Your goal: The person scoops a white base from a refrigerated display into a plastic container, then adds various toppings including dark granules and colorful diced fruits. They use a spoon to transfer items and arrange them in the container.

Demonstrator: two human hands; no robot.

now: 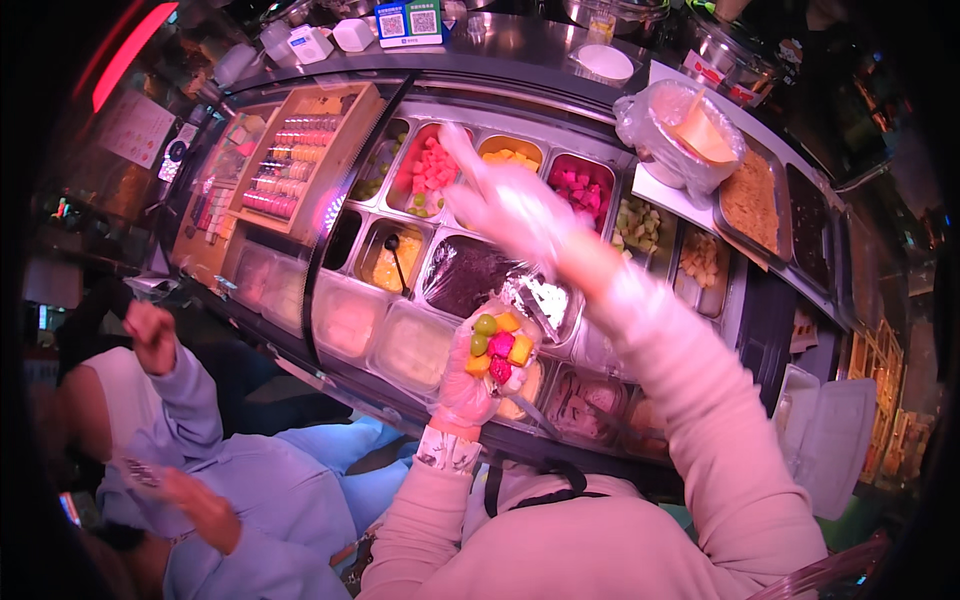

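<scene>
My left hand [468, 375], in a clear glove, is closed around a small cup of cut fruit [503, 350]. On top lie green grapes [485, 332], yellow mango-like cubes [519, 349] and pink dragon fruit pieces [500, 369]. My gloved right hand [505, 205], blurred by motion, reaches over the counter with fingers stretched out and the thumb apart. Nothing shows in it. Its fingertips are at the edge of the bin of red watermelon-like cubes [432, 172]. Beside that bin are a bin of yellow cubes [511, 157] and one of dark pink cubes [580, 190].
Film partly covers a dark-filled bin [468, 272]; a black spoon [398, 265] stands in a yellow-filled bin. Left is a wooden case of macaron-like sweets [300, 160]. A plastic-wrapped tub [685, 135] stands at back right. Another person in light blue [255, 510] is close on the left.
</scene>
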